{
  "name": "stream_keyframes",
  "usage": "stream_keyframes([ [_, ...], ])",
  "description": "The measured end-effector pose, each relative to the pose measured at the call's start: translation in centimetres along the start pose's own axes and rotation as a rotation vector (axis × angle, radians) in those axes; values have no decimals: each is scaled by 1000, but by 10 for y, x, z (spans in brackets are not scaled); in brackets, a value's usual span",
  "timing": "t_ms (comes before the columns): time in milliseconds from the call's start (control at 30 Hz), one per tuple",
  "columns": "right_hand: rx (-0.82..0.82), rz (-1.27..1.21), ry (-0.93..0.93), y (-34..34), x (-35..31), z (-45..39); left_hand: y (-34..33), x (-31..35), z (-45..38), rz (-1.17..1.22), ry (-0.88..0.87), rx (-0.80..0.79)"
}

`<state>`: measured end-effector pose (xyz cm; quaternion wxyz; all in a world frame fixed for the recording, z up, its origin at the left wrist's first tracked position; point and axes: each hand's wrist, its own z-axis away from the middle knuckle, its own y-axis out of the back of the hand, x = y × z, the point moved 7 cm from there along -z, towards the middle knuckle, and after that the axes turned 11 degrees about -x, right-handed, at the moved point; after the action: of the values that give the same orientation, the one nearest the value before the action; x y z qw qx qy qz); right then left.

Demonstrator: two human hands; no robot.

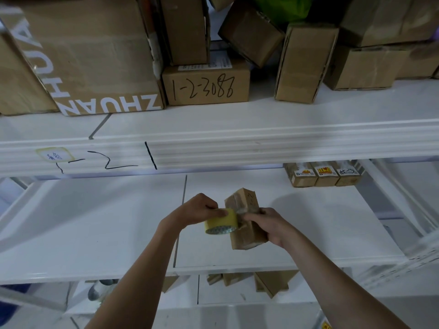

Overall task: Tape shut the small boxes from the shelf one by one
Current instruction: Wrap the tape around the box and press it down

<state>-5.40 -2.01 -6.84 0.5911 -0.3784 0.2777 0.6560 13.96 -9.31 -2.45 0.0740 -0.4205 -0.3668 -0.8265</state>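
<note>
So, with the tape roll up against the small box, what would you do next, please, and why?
Probably pull the tape roll in the left hand further around the small box. The right hand grips the box, thumb seemingly pinning the tape, and the roll sits against its side.

Two bare forearms enter from 6 o'clock edge, no sleeves in frame. Left hand and right hand: no gloves, rings, watch or wristband seen. Nails too small to tell. Rest of body out of frame.
</note>
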Motion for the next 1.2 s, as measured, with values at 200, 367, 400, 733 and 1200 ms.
stream_keyframes([
  [200,-26,-63,-7,0,-2,0,7,0,2,38,1,-2],
  [367,-64,-86,28,8,-9,3,11,-16,1,-174,120,102],
  [400,-69,-88,37,8,-11,3,12,-17,1,-194,132,122],
  [733,-180,-176,119,0,-19,4,12,-9,-2,-165,79,139],
  [1200,-204,-259,122,9,-10,-1,2,-4,3,99,-62,87],
])
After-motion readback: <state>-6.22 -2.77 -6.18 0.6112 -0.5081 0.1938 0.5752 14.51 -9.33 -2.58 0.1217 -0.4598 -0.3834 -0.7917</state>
